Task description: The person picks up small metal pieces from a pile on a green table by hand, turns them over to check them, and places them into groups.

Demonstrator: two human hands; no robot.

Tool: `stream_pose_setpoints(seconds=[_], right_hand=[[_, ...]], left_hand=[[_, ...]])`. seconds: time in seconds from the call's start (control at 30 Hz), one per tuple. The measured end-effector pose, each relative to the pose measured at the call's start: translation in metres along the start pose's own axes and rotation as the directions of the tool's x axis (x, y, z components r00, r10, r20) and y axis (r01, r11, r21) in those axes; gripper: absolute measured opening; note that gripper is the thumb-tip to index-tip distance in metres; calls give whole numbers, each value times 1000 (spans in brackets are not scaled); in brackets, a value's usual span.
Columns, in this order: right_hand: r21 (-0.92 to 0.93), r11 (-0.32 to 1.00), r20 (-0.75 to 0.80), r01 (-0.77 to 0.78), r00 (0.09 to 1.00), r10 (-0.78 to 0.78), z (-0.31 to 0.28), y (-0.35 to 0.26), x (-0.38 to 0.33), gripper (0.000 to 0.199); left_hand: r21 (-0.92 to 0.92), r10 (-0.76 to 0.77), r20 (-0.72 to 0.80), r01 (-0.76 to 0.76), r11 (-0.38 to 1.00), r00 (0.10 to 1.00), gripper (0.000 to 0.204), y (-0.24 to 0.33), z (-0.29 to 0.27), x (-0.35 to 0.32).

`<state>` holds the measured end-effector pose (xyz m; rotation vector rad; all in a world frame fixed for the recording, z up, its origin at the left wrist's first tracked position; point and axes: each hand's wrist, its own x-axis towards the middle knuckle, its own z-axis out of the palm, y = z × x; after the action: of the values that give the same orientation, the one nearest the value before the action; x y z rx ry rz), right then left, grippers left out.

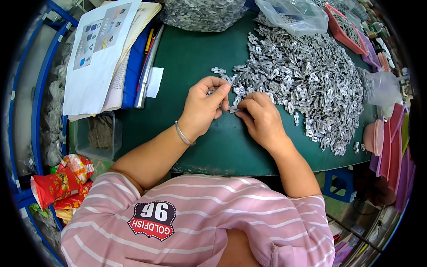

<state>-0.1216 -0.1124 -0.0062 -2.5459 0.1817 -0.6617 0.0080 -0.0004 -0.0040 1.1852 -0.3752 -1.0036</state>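
Observation:
Over the green table (195, 151) my two hands are close together, at the near left edge of a large pile of small grey metal parts (307, 84), which look like flat looped clips. My left hand (202, 104), with a metal bangle (183, 133) at its wrist, is curled closed; bits of grey parts show between thumb and fingers. My right hand (262, 118) is closed in a pinch on one small grey metal part (233, 109) beside the left fingertips. A few loose parts (218, 70) lie just beyond the left hand.
A full bag of grey parts (202, 13) stands at the back, near a clear plastic bag (293, 18) and a red tray (342, 29). Papers (98, 58), a blue folder (133, 75) and a plastic tub (98, 135) are at left. A pink bowl (373, 137) sits right.

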Motion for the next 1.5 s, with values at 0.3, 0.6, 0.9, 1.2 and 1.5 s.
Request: stream_pose_setpoints(seconds=[0.3, 0.6, 0.9, 1.2, 1.5], right_hand=[[268, 958, -90, -102, 987, 130, 1, 0, -2, 13], [301, 952, -297, 54, 954, 40, -7, 7, 0, 20], [630, 757, -383, 174, 917, 108, 2, 0, -6, 26], [-134, 985, -231, -105, 970, 72, -5, 9, 1, 23], [-83, 993, -177, -79, 982, 63, -6, 19, -9, 21]], left_hand=[[3, 9, 16, -9, 1000, 1000, 15, -1, -1, 1], [253, 116, 168, -157, 955, 979, 19, 5, 9, -10], [-99, -135, 262, 166, 981, 956, 23, -3, 2, -4], [-399, -64, 237, 157, 904, 969, 14, 48, 23, 16], [51, 815, -73, -814, 578, 575, 32, 219, 52, 132]])
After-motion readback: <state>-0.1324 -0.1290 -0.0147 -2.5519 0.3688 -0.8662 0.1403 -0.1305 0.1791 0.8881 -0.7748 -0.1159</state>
